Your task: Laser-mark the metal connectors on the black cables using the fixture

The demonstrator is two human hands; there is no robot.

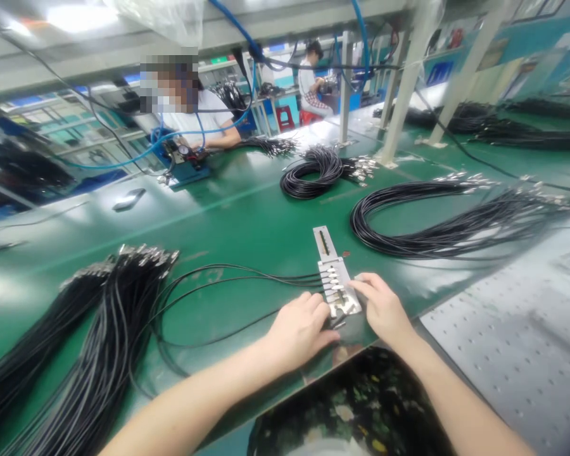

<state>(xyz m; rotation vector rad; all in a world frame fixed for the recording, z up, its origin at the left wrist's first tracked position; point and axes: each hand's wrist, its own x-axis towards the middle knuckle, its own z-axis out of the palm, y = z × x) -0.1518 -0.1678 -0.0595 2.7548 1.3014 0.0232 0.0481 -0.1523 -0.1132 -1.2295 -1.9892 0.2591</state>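
Note:
A metal fixture (329, 248) lies on the green table, with several connector ends seated in its slots. Black cables (247, 272) run left from it. My left hand (300, 328) rests at the fixture's lower left, its fingers curled over a cable end, the thumb stretched below; what the fingertips grip is too small to tell. At the fixture's right edge is my right hand (382, 307), index finger and thumb close together against the metal. Whether a connector is between them is unclear.
Thick bundles of black cables (109, 323) lie at left. Coiled cables (313, 174) and a looped bundle (399, 234) lie beyond the fixture and to its right. A perforated grey panel (508, 335) is at right. A person (213, 120) sits across the table by a blue device (192, 172).

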